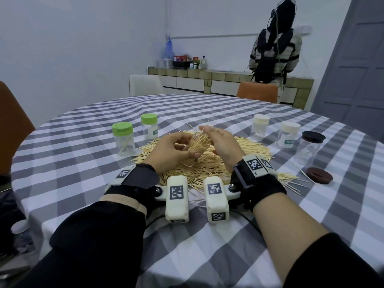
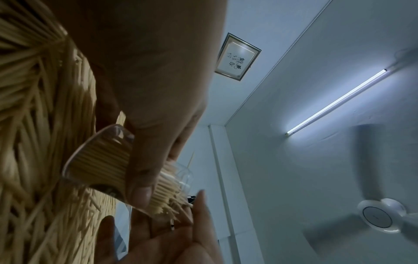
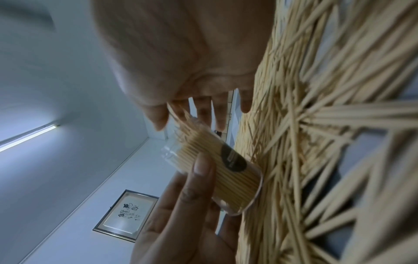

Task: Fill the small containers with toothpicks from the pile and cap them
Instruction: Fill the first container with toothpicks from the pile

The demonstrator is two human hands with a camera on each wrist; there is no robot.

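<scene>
I sit at a round table (image 1: 207, 235) under a grey and white checked cloth, with a white chair (image 1: 145, 85) and an orange chair (image 1: 257, 92) at its far side and another orange chair (image 1: 12, 125) at my left. Behind them a low tiled counter (image 1: 228, 76) runs along the pale wall (image 1: 83, 38), a person (image 1: 274, 44) stands at it facing away, and a grey door (image 1: 357, 69) is on the right. Overhead are a tube light (image 2: 334, 101), a white fan (image 2: 382, 214) and a framed picture (image 2: 237, 57).
</scene>
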